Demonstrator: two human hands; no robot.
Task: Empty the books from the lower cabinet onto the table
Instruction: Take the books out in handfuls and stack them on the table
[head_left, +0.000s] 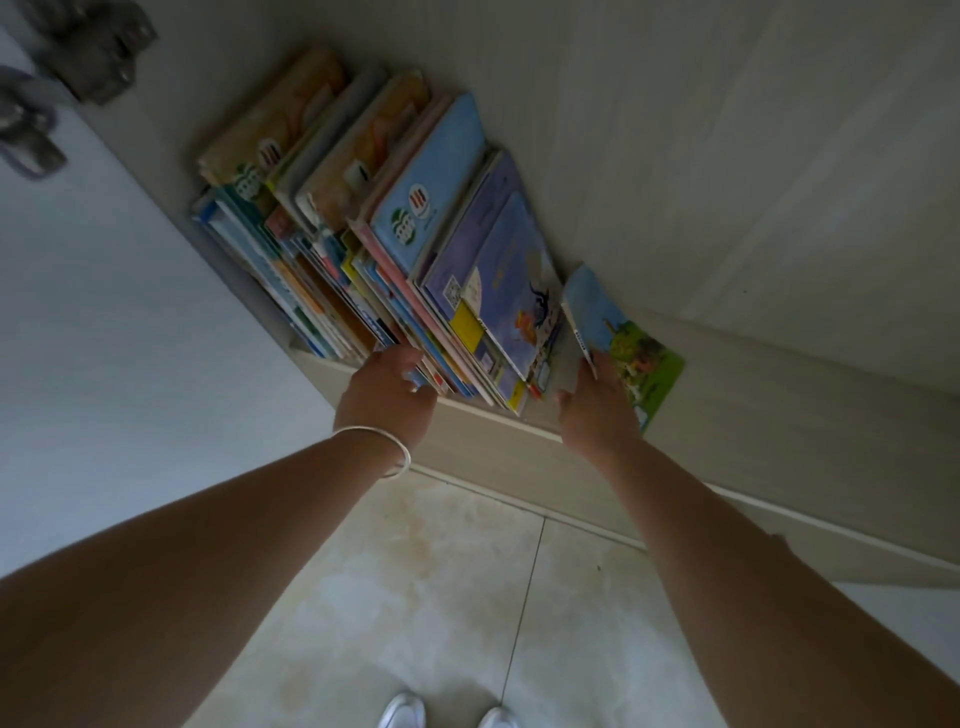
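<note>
I am seeing no words or numbers sharp enough to read. The books (395, 249) in the cabinet (467, 431) are showing printed covers, and a purple book (483, 249) near the right end of the row is carrying a small square code and a yellow label, both too blurred for me.

Tiled floor (415, 571), white shoes (402, 712)

Both arms outstretched, left hand (387, 387) and right hand (597, 410) curled.
</note>
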